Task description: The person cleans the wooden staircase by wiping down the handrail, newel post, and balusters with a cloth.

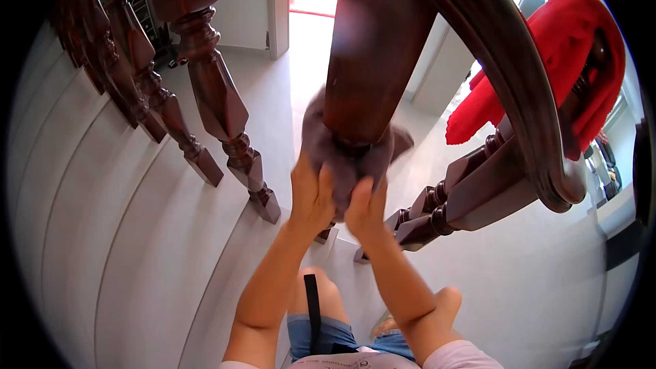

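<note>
A greyish-brown cloth [347, 176] is wrapped around the turned part of a dark wooden newel post [372, 61]. My left hand [313, 198] presses the cloth from the left side, its fingers curled around behind and partly hidden. On the right side my right hand [367, 206] grips the same cloth, thumb toward me. Both hands sit close together just below the thick square section of the post. A loose end of the cloth sticks out to the right, slightly blurred.
A curved dark handrail [509, 61] sweeps from the post to the right. Over it hangs a red cloth [560, 48]. Turned balusters [215, 89] line the pale stairs [150, 232] at left. More balusters [471, 205] stand at right. Behind the post is a bright doorway [314, 0].
</note>
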Action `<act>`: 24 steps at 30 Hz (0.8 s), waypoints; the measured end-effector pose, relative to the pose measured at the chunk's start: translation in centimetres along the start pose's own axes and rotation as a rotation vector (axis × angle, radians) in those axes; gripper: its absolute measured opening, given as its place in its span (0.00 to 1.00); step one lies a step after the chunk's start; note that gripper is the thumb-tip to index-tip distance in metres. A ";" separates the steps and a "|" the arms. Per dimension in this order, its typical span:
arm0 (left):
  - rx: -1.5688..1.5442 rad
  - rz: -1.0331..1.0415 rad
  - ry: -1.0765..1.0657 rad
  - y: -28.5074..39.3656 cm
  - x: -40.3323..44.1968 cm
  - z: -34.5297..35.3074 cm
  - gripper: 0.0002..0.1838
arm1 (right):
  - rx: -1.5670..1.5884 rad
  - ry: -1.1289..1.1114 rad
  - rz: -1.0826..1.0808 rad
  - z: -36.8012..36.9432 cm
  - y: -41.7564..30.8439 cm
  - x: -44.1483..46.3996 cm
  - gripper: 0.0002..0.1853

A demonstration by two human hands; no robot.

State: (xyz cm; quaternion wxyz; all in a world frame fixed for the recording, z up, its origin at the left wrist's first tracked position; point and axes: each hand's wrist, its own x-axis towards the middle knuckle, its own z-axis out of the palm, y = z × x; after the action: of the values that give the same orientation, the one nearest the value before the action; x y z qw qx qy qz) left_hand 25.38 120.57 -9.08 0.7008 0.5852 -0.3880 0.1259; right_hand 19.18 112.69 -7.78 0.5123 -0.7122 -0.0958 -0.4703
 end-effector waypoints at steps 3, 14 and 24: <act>-0.003 -0.039 0.060 0.6 1.5 0.6 0.31 | 0.090 -0.251 0.143 -2.0 0.9 4.2 0.41; 0.195 0.150 0.196 -0.8 -3.9 2.7 0.27 | 0.605 -0.008 0.436 -0.9 6.1 -1.4 0.45; -0.503 -0.398 -0.188 -5.0 0.4 -1.5 0.30 | -0.115 0.169 0.173 1.9 5.3 -7.0 0.36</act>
State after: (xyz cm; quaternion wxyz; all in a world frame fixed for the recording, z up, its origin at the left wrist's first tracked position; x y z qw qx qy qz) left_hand 29.44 120.45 -12.42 0.7953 0.4671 -0.3481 -0.1680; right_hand 19.71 114.22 -16.63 0.5156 -0.7038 0.0367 -0.4873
